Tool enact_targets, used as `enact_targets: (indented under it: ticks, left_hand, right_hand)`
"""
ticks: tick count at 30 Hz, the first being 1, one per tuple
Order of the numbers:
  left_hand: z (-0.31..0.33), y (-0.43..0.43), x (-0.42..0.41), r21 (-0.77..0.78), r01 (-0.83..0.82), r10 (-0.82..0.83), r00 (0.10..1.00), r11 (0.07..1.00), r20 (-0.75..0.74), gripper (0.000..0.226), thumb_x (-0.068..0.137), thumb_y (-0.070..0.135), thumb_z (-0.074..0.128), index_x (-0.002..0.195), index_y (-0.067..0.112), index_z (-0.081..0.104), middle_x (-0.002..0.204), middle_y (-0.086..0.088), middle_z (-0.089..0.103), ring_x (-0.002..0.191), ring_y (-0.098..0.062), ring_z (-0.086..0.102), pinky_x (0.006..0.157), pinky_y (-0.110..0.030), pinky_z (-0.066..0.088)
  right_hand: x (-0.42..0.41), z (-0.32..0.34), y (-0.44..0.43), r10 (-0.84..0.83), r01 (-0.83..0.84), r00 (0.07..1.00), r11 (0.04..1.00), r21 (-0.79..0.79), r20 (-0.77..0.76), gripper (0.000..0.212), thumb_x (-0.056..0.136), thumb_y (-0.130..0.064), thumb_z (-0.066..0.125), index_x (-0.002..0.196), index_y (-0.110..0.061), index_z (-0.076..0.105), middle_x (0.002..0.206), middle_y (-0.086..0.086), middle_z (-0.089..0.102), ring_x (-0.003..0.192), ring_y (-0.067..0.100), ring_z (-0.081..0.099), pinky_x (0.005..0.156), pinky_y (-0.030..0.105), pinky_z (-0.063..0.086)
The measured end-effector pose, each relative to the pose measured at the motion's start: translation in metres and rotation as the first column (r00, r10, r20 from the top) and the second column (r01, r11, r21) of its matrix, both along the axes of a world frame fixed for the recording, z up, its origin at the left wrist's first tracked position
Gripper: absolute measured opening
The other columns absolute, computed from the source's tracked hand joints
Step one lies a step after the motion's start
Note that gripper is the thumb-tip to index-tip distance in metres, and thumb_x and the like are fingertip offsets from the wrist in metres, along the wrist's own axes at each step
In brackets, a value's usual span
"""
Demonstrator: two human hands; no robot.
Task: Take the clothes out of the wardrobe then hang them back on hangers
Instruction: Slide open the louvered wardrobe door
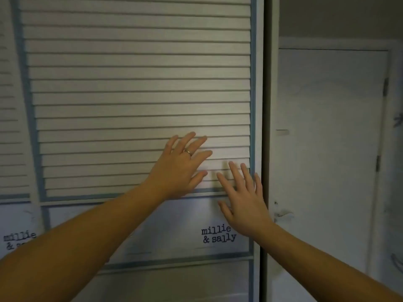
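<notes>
Forearms [65, 247] are extended; left hand [181, 168] and right hand [242, 199] are spread flat, holding nothing, against the louvred wardrobe door [130, 83], which should probably be pushed evenly sideways.

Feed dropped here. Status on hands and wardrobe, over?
Left hand open, right hand open, both at wardrobe door near its right edge. Door shut, inside hidden. Nothing in the way.

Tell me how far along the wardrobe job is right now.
Done: nothing visible; the louvred wardrobe door looks shut, with no clothes or hangers in view. In hand: left hand and right hand, fingers spread, reach at the door near its right edge, likely to open it. Left: open it, take the clothes out, rehang them.
</notes>
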State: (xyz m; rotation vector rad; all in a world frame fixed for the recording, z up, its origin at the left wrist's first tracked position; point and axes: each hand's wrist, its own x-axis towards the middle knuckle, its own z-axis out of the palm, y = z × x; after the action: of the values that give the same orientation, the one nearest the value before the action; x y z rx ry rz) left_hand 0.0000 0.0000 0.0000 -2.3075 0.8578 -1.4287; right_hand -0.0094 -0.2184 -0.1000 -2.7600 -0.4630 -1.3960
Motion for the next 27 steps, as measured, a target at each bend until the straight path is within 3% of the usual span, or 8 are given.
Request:
enact_targets:
  ticks: [5, 16, 27]
  left_hand:
    - [0.018, -0.025, 0.038, -0.013, -0.018, 0.019, 0.996, 1.0, 0.09, 0.054, 0.096, 0.049, 0.04, 0.144, 0.025, 0.048, 0.162, -0.009, 0.026, 0.149, -0.033, 0.019, 0.118, -0.057, 0.016]
    - [0.041, -0.038, 0.082, 0.007, 0.022, -0.024, 0.957, 1.0, 0.29, 0.059, 0.099, 0.053, 0.039, 0.153, 0.031, 0.034, 0.164, -0.009, 0.018, 0.151, -0.034, 0.015, 0.117, -0.061, 0.015]
    - [0.041, -0.019, 0.084, 0.019, 0.067, -0.07, 0.957, 0.998, 0.283, 0.059, 0.1, 0.054, 0.038, 0.154, 0.031, 0.031, 0.164, -0.007, 0.018, 0.151, -0.033, 0.014, 0.117, -0.06, 0.014]
  right_hand:
    - [0.039, 0.02, -0.013, -0.043, 0.046, 0.998, 0.997, -0.07, 0.047, 0.071, 0.094, -0.049, 0.045, 0.156, -0.027, 0.017, 0.164, 0.011, -0.004, 0.149, 0.036, -0.007, 0.115, 0.065, 0.008]
    - [0.07, 0.016, -0.015, -0.051, 0.071, 0.972, 0.994, -0.082, 0.231, 0.068, 0.096, -0.058, 0.041, 0.155, -0.029, 0.022, 0.163, 0.012, 0.009, 0.15, 0.036, 0.006, 0.115, 0.064, 0.008]
    - [0.07, 0.015, 0.003, -0.084, 0.109, 0.96, 0.991, -0.081, 0.268, 0.068, 0.095, -0.058, 0.04, 0.154, -0.028, 0.023, 0.163, 0.013, 0.01, 0.149, 0.036, 0.008, 0.115, 0.065, 0.006]
